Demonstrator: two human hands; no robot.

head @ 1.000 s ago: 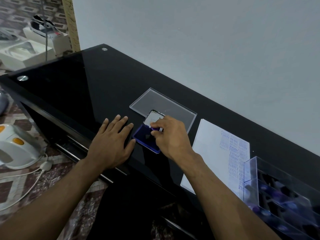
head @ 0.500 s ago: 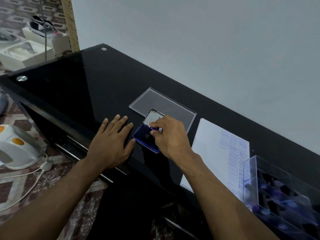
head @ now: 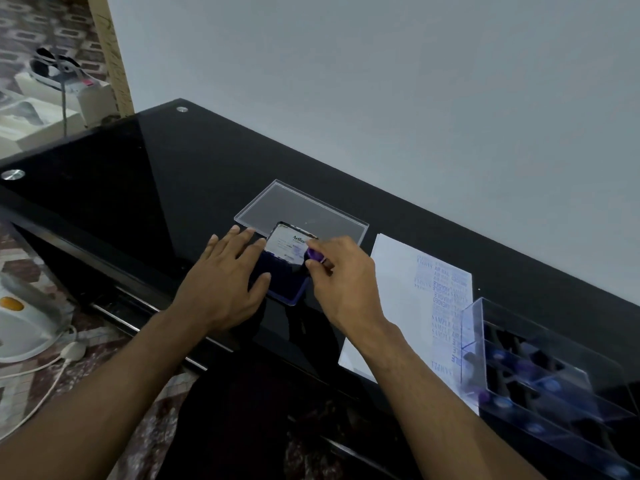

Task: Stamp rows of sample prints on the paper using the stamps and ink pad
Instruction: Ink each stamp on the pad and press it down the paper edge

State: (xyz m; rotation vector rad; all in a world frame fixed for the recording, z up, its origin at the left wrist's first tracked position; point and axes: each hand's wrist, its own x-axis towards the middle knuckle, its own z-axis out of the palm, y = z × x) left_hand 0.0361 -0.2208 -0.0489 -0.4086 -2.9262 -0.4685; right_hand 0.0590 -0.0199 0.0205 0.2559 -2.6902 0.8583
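The right hand pinches a purple stamp over the ink pad near the tabletop's front edge; the left hand lies flat, steadying the pad. Best to press squarely for even ink, then lift straight toward the paper.

Left hand slid onto ink pad edge.

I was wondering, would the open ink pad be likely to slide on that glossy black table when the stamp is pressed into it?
Probably. The ink pad is a small, flat case, likely light, on the glossy table, which looks slippery. That may be why the left hand lies flat against its near-left edge while the right hand holds the stamp over it. Its low shape makes tipping unlikely.
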